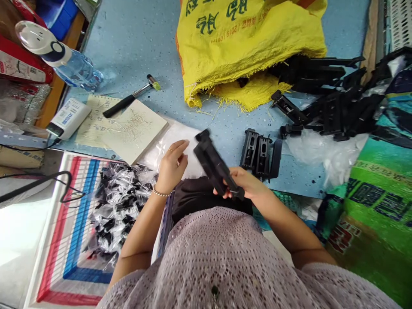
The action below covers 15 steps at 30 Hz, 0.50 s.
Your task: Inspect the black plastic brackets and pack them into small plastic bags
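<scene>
- Right hand (248, 182), centre of the head view: grip closed around a black part (210, 156), tilted, at the near edge of the desk (222, 124).
- Left hand (172, 167), just left of it: grip loosely open.
- Other black parts (250, 150) side by side, right of centre.
- Yellow sack (251, 47), top centre; hammer (124, 103), upper left.

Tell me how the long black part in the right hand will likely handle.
Probably stiff: the long black part looks straight though the right hand grips it near one end. Likely light enough for one hand, since the left hand is off it. Perhaps unlikely to roll: its outline looks angular, though blurred.
</scene>
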{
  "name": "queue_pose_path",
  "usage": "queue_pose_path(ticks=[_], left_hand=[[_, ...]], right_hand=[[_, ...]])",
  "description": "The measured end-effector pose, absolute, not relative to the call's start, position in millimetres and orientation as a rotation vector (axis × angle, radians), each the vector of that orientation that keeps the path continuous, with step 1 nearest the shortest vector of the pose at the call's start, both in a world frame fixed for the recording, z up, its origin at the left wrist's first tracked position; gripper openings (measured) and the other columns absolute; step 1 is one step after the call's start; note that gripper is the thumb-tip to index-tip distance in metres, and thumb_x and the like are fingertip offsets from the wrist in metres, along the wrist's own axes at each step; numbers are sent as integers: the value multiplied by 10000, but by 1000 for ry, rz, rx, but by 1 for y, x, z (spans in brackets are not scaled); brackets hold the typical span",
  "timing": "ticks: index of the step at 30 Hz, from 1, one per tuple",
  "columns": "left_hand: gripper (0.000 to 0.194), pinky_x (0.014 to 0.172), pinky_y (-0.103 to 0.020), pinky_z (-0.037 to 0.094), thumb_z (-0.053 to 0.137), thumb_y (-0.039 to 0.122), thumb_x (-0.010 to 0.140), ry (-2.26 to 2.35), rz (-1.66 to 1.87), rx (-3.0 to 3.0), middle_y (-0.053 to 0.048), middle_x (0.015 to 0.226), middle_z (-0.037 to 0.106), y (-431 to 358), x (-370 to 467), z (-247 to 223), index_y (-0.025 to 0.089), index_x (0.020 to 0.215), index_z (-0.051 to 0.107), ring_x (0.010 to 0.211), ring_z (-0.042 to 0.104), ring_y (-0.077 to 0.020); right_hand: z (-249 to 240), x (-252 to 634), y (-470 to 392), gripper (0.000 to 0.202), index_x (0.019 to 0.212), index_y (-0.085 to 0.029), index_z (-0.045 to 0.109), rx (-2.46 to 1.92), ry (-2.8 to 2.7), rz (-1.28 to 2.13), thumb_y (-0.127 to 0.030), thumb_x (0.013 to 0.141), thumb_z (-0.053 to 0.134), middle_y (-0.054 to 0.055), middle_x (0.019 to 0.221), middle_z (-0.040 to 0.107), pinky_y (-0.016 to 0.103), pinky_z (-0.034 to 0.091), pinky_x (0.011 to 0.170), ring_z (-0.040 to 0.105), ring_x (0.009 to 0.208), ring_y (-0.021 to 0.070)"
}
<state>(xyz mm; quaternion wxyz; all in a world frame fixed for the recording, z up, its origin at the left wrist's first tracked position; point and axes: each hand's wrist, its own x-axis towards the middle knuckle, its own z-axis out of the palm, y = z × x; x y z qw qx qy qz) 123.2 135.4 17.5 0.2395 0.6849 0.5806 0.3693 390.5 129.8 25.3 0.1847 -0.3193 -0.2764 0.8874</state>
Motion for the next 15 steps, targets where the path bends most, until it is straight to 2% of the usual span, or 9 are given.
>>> queue_pose_path(ticks=[2, 5, 7, 9, 12, 13, 15], left_hand=[[563, 797, -317, 644, 552, 46, 923, 1576, 1101, 1853, -114, 1398, 637, 131, 125, 19, 273, 1436, 603, 972, 712, -158], [669, 948, -360, 635, 528, 19, 941, 1469, 1149, 2007, -102, 1431, 608, 114, 132, 26, 332, 1532, 497, 1183, 678, -197], [718, 1056, -384, 599, 510, -1, 944, 1279, 1101, 2127, -95, 1438, 608, 100, 141, 27, 335, 1574, 429, 1306, 626, -209], [739, 1090, -395, 582, 475, -10, 947, 1098, 1052, 2190, -108, 1433, 611, 91, 152, 23, 312, 1604, 373, 1341, 608, -210], [716, 1084, -459, 582, 516, 72, 954, 1015, 964, 2239, -166, 1459, 587, 88, 164, 17, 248, 1623, 330, 1354, 602, -263], [701, 1072, -476, 586, 548, 107, 955, 1041, 946, 2260, -172, 1444, 600, 87, 164, 18, 246, 1613, 350, 1331, 619, -278], [650, 1033, -466, 606, 607, 153, 951, 1151, 934, 2267, -146, 1362, 665, 81, 157, 32, 282, 1564, 434, 1229, 681, -273]], right_hand=[[19, 390, 121, 347, 825, -143, 707, -923, -660, 2645, -462, 788, 840, 84, 755, 773, 188, 475, 445, 634, 513, 104], [4, 379, 122, 385, 825, -143, 707, -1002, -570, 2592, -487, 737, 859, 87, 714, 756, 179, 453, 440, 612, 514, 99], [0, 369, 127, 382, 824, -160, 697, -1066, -697, 2410, -518, 767, 816, 62, 701, 727, 210, 475, 474, 628, 558, 124], [3, 359, 131, 320, 842, -182, 684, -1208, -1000, 2079, -496, 841, 744, 34, 719, 693, 253, 511, 555, 647, 638, 157], [18, 345, 127, 151, 1005, -218, 693, -1441, -1495, 1472, -328, 902, 671, 50, 870, 711, 346, 551, 780, 691, 874, 237], [25, 341, 125, 181, 1078, -228, 691, -1458, -1621, 1368, -274, 909, 646, 63, 934, 724, 373, 548, 837, 694, 935, 257], [38, 340, 120, 279, 1201, -242, 681, -1348, -1801, 1409, -229, 939, 583, 75, 1028, 742, 398, 558, 877, 705, 956, 258]])
